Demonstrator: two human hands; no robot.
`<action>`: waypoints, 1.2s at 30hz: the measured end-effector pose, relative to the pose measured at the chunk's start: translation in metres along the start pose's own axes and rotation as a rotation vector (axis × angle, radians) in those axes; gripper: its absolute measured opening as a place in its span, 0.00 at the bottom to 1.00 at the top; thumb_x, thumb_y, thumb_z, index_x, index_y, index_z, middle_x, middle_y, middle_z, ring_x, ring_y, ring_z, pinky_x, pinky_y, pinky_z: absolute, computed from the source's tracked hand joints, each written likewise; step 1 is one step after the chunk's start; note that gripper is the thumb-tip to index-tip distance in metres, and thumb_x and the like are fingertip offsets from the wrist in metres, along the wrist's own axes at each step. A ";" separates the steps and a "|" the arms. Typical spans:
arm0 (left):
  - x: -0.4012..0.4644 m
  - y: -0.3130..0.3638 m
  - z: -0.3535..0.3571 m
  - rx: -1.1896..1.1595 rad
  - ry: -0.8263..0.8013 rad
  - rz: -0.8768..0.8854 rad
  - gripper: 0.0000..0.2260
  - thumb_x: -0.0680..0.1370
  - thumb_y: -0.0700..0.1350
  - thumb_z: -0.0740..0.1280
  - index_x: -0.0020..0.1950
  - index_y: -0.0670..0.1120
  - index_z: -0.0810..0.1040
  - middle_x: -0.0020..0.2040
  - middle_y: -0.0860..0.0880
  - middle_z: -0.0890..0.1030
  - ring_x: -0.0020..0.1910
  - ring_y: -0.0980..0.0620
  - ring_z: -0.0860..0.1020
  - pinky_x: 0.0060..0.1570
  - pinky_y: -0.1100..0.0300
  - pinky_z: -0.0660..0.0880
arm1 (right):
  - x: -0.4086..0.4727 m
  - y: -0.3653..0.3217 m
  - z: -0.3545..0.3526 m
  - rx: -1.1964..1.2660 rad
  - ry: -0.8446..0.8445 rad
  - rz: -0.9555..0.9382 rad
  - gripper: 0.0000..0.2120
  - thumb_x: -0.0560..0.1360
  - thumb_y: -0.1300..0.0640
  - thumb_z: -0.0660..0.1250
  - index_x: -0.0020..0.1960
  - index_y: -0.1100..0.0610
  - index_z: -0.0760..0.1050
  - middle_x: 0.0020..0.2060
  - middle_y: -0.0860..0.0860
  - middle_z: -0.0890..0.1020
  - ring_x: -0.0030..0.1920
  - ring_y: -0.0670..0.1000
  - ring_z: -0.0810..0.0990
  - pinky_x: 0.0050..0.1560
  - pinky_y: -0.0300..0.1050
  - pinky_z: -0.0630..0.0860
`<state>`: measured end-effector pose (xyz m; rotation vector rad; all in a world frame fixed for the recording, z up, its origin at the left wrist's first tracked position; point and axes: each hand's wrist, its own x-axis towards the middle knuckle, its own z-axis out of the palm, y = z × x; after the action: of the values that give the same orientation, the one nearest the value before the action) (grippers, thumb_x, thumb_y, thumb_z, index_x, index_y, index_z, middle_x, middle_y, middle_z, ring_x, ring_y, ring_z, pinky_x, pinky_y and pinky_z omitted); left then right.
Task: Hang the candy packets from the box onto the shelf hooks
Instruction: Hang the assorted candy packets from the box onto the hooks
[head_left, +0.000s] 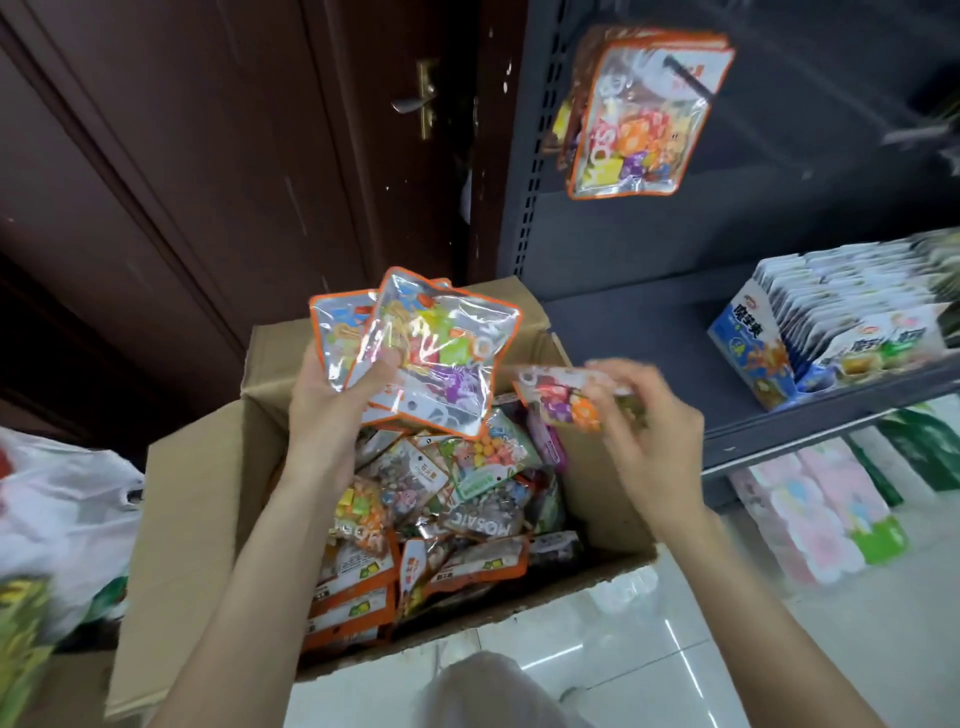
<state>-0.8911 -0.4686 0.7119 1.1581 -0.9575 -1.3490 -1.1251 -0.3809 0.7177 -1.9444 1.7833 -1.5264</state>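
Observation:
An open cardboard box (197, 519) on the floor holds several candy packets (467, 499). My left hand (332, 410) grips a small stack of orange-edged candy packets (431, 348) above the box's far side. To its right, over the box's right edge, my right hand (644, 415) pinches a single candy packet (561, 400), blurred by motion. On the dark shelf panel above, several of the same orange-edged packets (639, 119) hang from a black hook (685, 78).
A grey shelf board (675, 338) at right carries blue and white snack boxes (831, 332). Pastel and green packages (841, 504) stand below it. A brown door (208, 156) is behind the box, and a white plastic bag (57, 519) lies at left. My knee (493, 691) is below.

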 end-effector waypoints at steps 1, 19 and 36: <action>-0.002 0.002 0.002 0.025 0.017 0.025 0.19 0.72 0.40 0.73 0.62 0.44 0.74 0.54 0.48 0.84 0.53 0.49 0.82 0.52 0.53 0.79 | 0.002 0.001 -0.007 0.089 0.050 0.167 0.12 0.77 0.62 0.68 0.55 0.48 0.73 0.49 0.32 0.78 0.48 0.32 0.77 0.47 0.26 0.71; -0.140 0.020 0.168 0.540 -0.160 0.470 0.13 0.70 0.51 0.75 0.51 0.59 0.75 0.42 0.66 0.82 0.40 0.68 0.78 0.41 0.71 0.71 | 0.030 0.033 -0.158 0.589 0.023 0.230 0.26 0.75 0.65 0.70 0.63 0.46 0.62 0.42 0.41 0.82 0.42 0.40 0.81 0.40 0.35 0.76; -0.083 0.042 0.165 1.162 -0.180 0.785 0.35 0.75 0.49 0.72 0.75 0.63 0.55 0.63 0.56 0.74 0.63 0.60 0.70 0.50 0.61 0.68 | 0.108 0.028 -0.114 0.359 0.079 0.038 0.12 0.77 0.58 0.69 0.60 0.53 0.80 0.50 0.46 0.79 0.52 0.44 0.78 0.45 0.40 0.80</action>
<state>-1.0468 -0.4011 0.7967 1.2154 -2.1756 -0.1684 -1.2433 -0.4155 0.8186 -1.6916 1.4371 -1.7853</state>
